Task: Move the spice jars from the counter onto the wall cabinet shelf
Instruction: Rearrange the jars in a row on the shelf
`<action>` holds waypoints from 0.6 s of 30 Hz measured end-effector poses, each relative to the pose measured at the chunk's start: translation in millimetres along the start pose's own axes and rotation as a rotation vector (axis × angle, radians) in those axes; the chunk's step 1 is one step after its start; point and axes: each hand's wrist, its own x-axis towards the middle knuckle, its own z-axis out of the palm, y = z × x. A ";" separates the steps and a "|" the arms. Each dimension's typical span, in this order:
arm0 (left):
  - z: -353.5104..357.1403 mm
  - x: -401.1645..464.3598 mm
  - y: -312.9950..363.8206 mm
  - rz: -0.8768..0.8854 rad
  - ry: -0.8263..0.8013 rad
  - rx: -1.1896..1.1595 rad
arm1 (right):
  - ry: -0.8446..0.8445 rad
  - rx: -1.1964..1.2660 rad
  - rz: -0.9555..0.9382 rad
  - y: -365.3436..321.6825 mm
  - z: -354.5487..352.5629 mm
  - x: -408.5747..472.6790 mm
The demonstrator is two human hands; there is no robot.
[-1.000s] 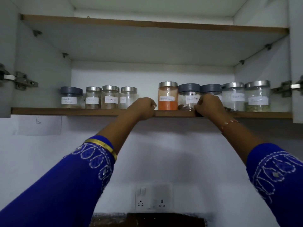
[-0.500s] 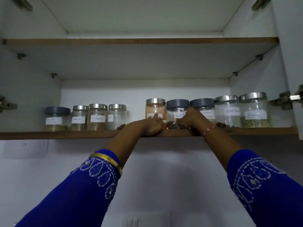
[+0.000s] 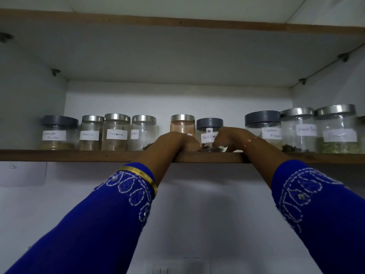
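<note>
Nine spice jars stand in a row on the wall cabinet shelf [image 3: 79,155], seen from below its wooden front edge. From the left come a grey-lidded jar of yellowish powder [image 3: 58,133], a steel-lidded jar of brown powder [image 3: 90,133], the cinnamon jar [image 3: 116,132] and a fourth steel-lidded jar [image 3: 143,132] whose label is half hidden. After a gap stand the orange powder jar [image 3: 182,124] and, touching it on its right, the black pepper jar [image 3: 209,129] with a grey lid. Another gap follows, then the garam masala jar [image 3: 263,128], a second black pepper jar [image 3: 298,129] and a jar of green seeds [image 3: 336,129], these three close together.

Both arms reach up in blue embroidered sleeves; a gold bangle [image 3: 140,174] sits at the left cuff and a thin red thread [image 3: 250,142] circles the right wrist. The left hand [image 3: 177,142] lies over the shelf edge in front of the orange powder jar, covering its lower half. The right hand [image 3: 230,138] lies at the right side of the black pepper jar, its fingers [image 3: 217,142] curled down beside the label. Each hand is turned away from the camera, so whether either actually grips its jar or only rests against it cannot be told; the fingers look bent rather than spread. Under the shelf the wall is white, with a pale sheet of paper [image 3: 23,174] stuck at the left.
</note>
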 end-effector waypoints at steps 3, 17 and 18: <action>-2.1 14.2 -8.5 -0.058 -0.030 0.082 | 0.018 -0.025 0.025 -4.2 -0.2 1.9; -3.5 38.8 -22.6 -0.085 -0.024 0.163 | 0.129 0.127 -0.011 -16.4 -7.7 26.9; -4.0 38.5 -23.5 -0.097 -0.020 0.168 | 0.127 0.143 -0.012 -15.1 -7.2 29.4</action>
